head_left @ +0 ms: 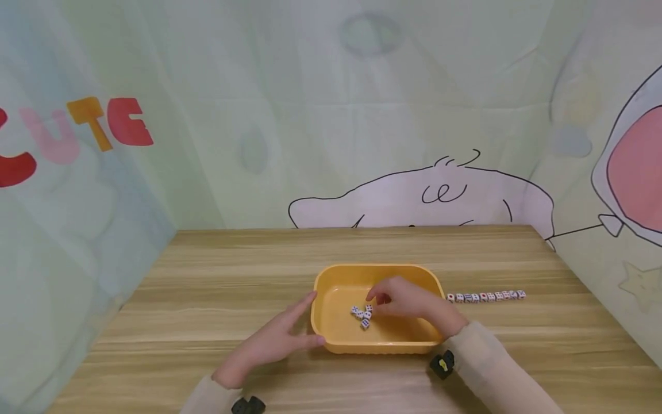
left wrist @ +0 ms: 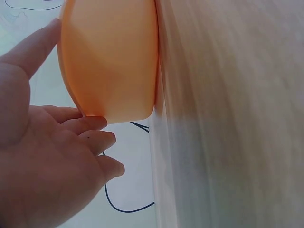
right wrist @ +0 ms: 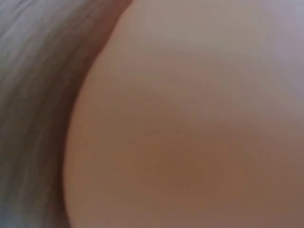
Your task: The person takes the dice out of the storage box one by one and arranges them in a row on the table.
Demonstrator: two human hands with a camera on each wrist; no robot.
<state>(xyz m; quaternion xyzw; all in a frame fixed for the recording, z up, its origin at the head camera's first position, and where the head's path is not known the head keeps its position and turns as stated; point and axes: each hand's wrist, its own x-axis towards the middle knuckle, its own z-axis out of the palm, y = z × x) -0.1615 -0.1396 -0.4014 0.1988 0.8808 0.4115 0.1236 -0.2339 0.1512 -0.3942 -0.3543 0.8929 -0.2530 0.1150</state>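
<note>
Nearest you, at 6 o'clock in the head view, both cuffs enter the picture, each with a small black wrist camera strapped on. Your left hand lies at about 8 o'clock from the yellow tray, fingers straight and released, cupping the tray's left wall; the left wrist view shows the fingertips touching its rounded corner.

Your right hand hangs inside the tray from 4 o'clock, fingers curled down toward the loose dice clustered on the tray floor. Whether a die is already pinched I cannot tell: the fingertips hide it, and the right wrist view is only blurred skin.

To do this pick well, I would keep the left palm braced so the tray cannot slide, and single out one die at the edge of the cluster, taking it between thumb and forefinger on opposite faces. Lift straight up to clear the rim.

Beyond the tray at 3 o'clock, a row of dice runs in a straight line on the wooden table, each touching the next. Farther off, at 12 o'clock, stands the cartoon-printed backdrop.
</note>
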